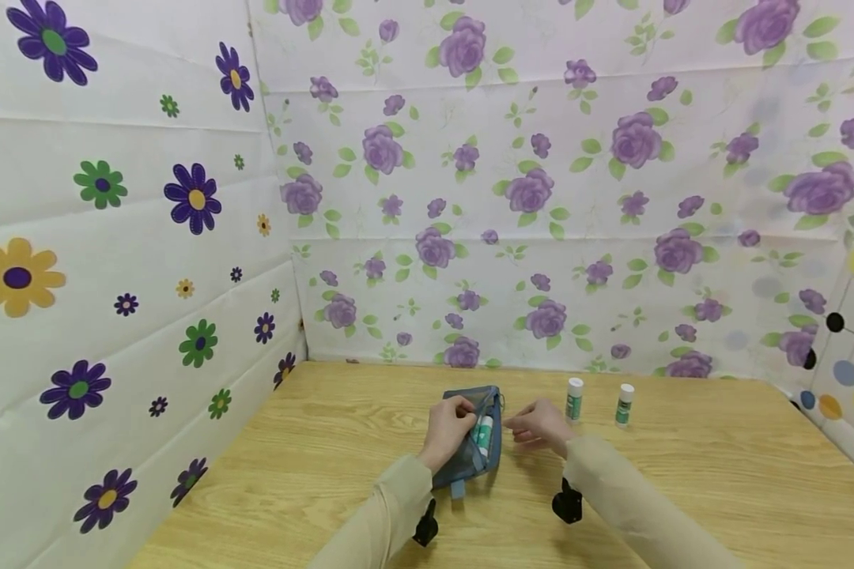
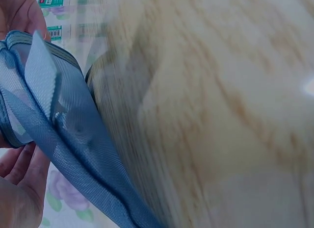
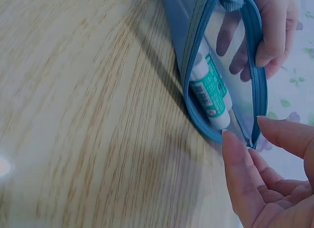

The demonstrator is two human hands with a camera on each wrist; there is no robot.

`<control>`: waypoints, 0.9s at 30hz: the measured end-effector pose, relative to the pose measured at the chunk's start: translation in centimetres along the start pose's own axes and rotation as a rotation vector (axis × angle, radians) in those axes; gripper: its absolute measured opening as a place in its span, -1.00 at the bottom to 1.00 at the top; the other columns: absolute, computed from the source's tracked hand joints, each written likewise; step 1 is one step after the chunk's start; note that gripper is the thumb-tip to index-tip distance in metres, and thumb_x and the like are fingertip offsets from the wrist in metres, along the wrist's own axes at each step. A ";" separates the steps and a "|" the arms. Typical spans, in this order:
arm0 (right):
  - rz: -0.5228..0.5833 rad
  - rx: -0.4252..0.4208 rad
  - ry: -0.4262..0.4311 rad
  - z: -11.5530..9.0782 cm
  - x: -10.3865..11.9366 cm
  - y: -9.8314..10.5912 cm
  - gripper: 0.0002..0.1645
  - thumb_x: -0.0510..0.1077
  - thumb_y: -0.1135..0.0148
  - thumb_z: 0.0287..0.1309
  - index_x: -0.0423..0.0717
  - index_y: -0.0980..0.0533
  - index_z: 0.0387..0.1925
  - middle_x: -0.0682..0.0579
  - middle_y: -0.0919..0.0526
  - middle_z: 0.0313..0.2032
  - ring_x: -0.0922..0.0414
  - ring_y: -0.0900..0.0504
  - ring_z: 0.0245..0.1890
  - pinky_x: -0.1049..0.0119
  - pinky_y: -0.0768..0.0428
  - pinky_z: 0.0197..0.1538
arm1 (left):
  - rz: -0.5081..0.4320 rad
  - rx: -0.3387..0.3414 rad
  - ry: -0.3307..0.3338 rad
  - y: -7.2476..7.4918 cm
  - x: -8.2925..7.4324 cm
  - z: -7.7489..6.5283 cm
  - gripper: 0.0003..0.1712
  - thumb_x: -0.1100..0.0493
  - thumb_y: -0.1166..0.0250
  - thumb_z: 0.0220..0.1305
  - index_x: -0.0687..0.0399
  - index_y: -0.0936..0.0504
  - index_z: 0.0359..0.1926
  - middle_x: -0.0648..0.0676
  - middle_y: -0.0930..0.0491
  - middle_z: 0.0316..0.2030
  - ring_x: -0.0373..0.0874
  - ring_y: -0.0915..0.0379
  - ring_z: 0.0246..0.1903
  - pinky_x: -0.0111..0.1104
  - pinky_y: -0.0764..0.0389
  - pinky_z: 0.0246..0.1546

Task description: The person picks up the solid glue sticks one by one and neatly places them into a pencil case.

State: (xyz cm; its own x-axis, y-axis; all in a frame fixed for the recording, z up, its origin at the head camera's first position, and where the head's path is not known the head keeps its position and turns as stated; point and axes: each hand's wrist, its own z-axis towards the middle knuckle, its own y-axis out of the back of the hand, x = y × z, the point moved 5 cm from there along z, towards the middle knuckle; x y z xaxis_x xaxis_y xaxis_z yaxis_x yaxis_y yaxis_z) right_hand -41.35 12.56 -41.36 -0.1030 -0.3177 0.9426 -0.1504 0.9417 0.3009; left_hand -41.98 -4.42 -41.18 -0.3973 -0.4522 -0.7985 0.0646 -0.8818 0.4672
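Note:
A blue mesh zip pouch (image 1: 462, 462) lies on the table with its zipped mouth spread apart. My left hand (image 1: 447, 427) pinches one edge of that mouth; the right wrist view shows its thumb outside and fingers behind the mesh. Inside the pouch lie two glue sticks (image 3: 210, 93), white with green labels, side by side. My right hand (image 1: 541, 425) is by the pouch's right side. In the right wrist view its thumb and forefinger are spread apart near the zip's end, holding nothing visible. A fabric tab (image 2: 44, 81) sticks out from the pouch's end.
Two more glue sticks, one nearer (image 1: 574, 399) and one further right (image 1: 624, 405), stand upright on the wooden table (image 1: 712, 474) beyond my right hand. Flower-printed sheets (image 1: 498, 197) hang behind and to the left of the table.

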 end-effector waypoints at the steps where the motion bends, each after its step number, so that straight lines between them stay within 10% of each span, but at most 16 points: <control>1: -0.003 -0.002 -0.002 -0.1 0.0 0.1 -0.69 -0.27 -0.21 0.09 -0.48 -0.49 -0.20 -0.31 -0.53 -0.24 -0.06 -0.57 -0.31 0.10 -0.53 -0.23 | 0.001 -0.001 0.001 0.0 0.1 0.0 -0.90 0.38 -0.18 0.12 0.32 -0.59 -0.31 -0.02 -0.48 -0.50 -0.19 -0.38 -0.51 -0.36 -0.43 -0.52; 27: -0.049 -0.075 -0.035 -0.8 -2.3 4.1 -0.73 -0.23 -0.25 0.06 -0.39 -0.47 -0.28 -0.17 -0.55 -0.38 -0.01 -0.58 -0.42 0.15 -0.55 -0.33 | 0.008 -0.004 0.003 0.0 0.5 0.1 -0.93 0.38 -0.19 0.12 0.25 -0.58 -0.35 -0.03 -0.47 -0.51 -0.20 -0.38 -0.51 -0.37 -0.43 -0.53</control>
State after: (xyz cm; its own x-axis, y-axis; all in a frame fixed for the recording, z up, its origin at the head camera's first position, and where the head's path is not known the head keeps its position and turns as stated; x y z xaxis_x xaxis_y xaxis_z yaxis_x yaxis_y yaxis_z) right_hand -40.89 17.23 -42.18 -0.1316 -0.3664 0.9211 -0.0819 0.9300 0.3583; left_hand -42.23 -4.65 -41.51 -0.3943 -0.4595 -0.7958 0.0710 -0.8787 0.4721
